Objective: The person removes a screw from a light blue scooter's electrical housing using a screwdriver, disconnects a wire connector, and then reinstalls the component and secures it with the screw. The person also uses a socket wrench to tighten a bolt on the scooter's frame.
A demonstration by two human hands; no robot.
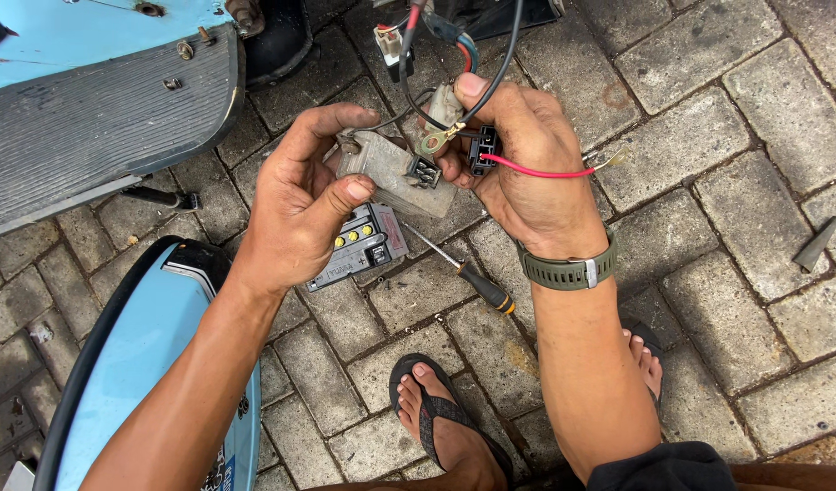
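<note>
My left hand [300,195] grips a grey, dirty box-shaped electrical unit [386,173] with a black socket on its end face. My right hand [527,164] holds a black plug connector [483,147] right next to that socket, along with a brass ring terminal [433,140]. A red wire [540,172] runs from the plug out to the right, ending in bare strands. Black, red and blue cables [454,45] lead up from my right hand to the top edge. A green watch [568,270] sits on my right wrist.
A small black battery [363,245] with yellow caps lies on the paving stones below my hands, a screwdriver [468,277] beside it. A light blue scooter body and grey footboard [90,109] fill the left side. My feet in sandals [436,409] are below. A dark wedge [813,245] lies far right.
</note>
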